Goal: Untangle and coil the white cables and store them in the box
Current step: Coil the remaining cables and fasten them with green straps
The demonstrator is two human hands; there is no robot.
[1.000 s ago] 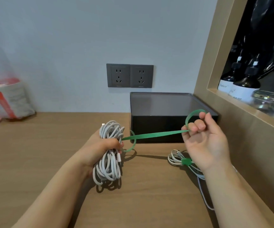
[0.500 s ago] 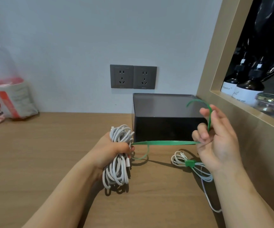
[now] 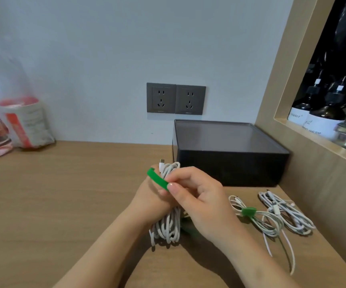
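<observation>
1. Your left hand [image 3: 147,196] has its fingers curled round the middle of a coiled bundle of white charging cable [image 3: 168,227] and holds it upright over the wooden tabletop [image 3: 64,204]. Loops stick out above the fist and hang below it. A small white plug [image 3: 162,163] pokes out at the top. You cannot tell whether the lowest loops touch the wood.
2. Your right hand [image 3: 197,202] overlaps the left. Its thumb and forefinger pinch a flat green fastening strap [image 3: 157,179], which arcs across the upper part of the bundle.
3. Just right of your hands, a smaller coil of thin white cable [image 3: 269,224] lies on the tabletop. A green tie [image 3: 249,211] cinches its waist, and its loose tails trail towards you.
4. Beside that, a third white cable bundle [image 3: 288,217] lies in long loops near the light wooden side panel [image 3: 313,183].
5. Behind your hands, a black rectangular box [image 3: 230,173] stands in the corner. Its top shows a flat grey surface, and you cannot tell what it holds.
6. Further out are two dark grey wall sockets [image 3: 176,98], a clear plastic bag with a red-and-white packet [image 3: 22,121] at the far left, and dark bottles with white labels [image 3: 321,115] in the niche on the right.
</observation>
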